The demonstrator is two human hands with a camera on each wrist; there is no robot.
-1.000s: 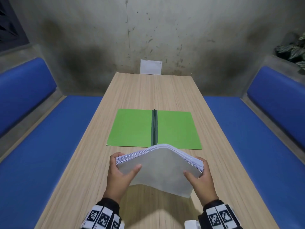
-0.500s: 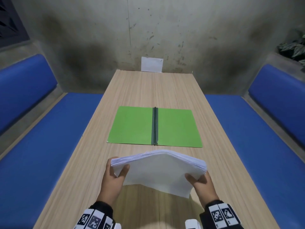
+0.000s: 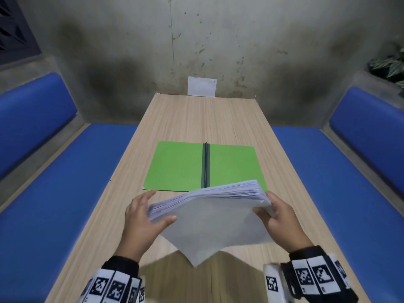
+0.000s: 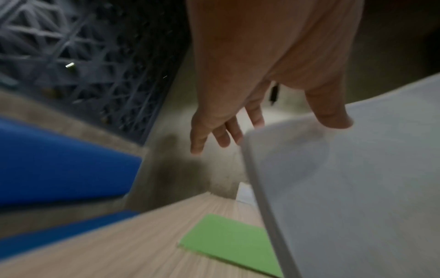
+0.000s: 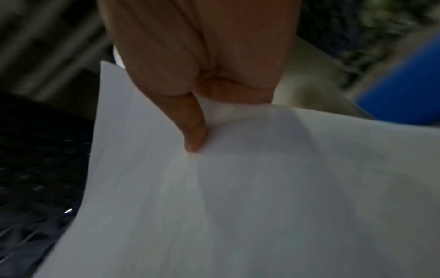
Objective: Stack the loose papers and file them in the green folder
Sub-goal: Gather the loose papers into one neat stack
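Note:
A thick stack of white papers (image 3: pixel 214 217) hangs tilted above the near part of the wooden table (image 3: pixel 196 119), right side higher, one corner pointing down toward me. My right hand (image 3: pixel 264 203) grips its right corner, thumb (image 5: pixel 192 143) on the near face and the fingers hidden behind. My left hand (image 3: pixel 161 205) is at the stack's left edge with straight, spread fingers (image 4: pixel 223 139) and only the thumb (image 4: pixel 333 120) resting on the paper (image 4: pixel 357 188). The green folder (image 3: pixel 179 167) lies open flat just beyond, its dark spine (image 3: pixel 205 165) in the middle.
A white card (image 3: pixel 202 86) leans on the stained wall at the table's far end. Blue padded benches run along the left (image 3: pixel 54 204) and right (image 3: pixel 338 193) sides. A leafy plant (image 3: pixel 391 66) sits on the right ledge.
The stack has tipped, its right side raised and left side lowered. My left fingers have straightened out of their grip on the left edge. My right hand still holds its corner.

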